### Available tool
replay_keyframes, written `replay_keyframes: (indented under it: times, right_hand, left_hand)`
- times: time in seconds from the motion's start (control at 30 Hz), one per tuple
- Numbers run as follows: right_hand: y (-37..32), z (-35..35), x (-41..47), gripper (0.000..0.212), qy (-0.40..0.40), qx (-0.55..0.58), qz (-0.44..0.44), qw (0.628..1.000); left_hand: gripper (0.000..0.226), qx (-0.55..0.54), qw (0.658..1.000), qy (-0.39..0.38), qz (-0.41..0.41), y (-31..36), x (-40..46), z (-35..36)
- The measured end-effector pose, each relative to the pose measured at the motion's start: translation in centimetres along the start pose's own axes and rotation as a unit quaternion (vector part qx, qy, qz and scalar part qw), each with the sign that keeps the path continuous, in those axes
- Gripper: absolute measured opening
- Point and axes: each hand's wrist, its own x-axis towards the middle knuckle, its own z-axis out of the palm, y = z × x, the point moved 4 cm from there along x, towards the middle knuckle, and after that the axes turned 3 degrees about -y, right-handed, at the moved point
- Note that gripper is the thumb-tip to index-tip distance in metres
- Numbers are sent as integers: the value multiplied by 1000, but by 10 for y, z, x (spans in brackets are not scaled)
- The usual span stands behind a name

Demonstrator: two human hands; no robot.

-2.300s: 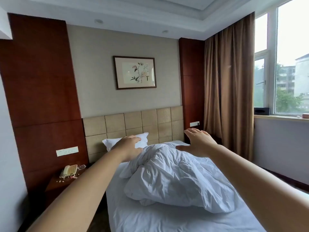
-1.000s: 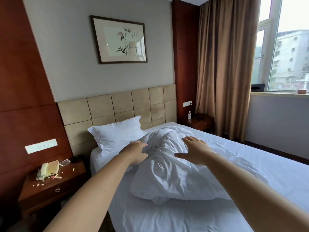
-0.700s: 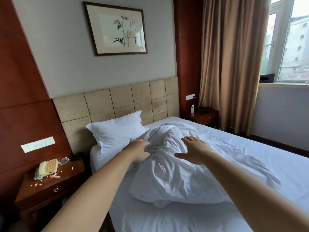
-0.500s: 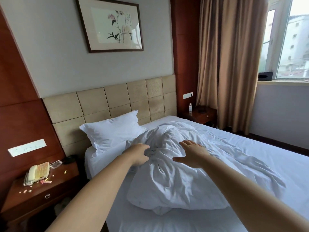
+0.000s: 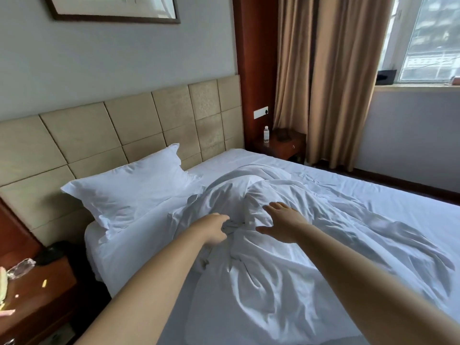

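The duvet (image 5: 273, 270) lies in a crumpled heap across the middle of the bed (image 5: 410, 202), humped up toward the head end and trailing off to my right. It looks soft, light and bulky, and limp enough to sag wherever I am not holding it, so one bunch will not carry the whole. My left hand (image 5: 214, 230) has its fingers curled round a twist of the cloth at the near-left side of the hump. My right hand (image 5: 283, 225) is spread just beside it over the fabric, fingers straight and holding nothing. Whether the palm touches I cannot quite tell. An edge or corner in each hand, well apart, would be the better hold. The pillow (image 5: 132, 188) leans on the headboard (image 5: 124, 130) to the left, and a bottle (image 5: 266, 133) stands on the far nightstand (image 5: 286, 143).
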Motion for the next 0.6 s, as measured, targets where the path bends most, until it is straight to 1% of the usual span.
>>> replay_keyframes:
  times: [0.13,0.33,0.5,0.6]
  right_hand:
    - [4,11,68,75,-13,-7,26,1000]
    - [25,37,148,73,-36,-32,69,996]
    - [40,54,191,78,-56,-43,89,994]
    - [48,62,217,84,-49,-46,93,993]
  left_hand:
    - [65,8,999,-21,26,-21,74,-9]
    - [68,70,995,-32,61,-35,162,-2]
    - [83,82,993,-34,73,-38,218,10]
    - [96,46,996,-41,63,-38,250,19]
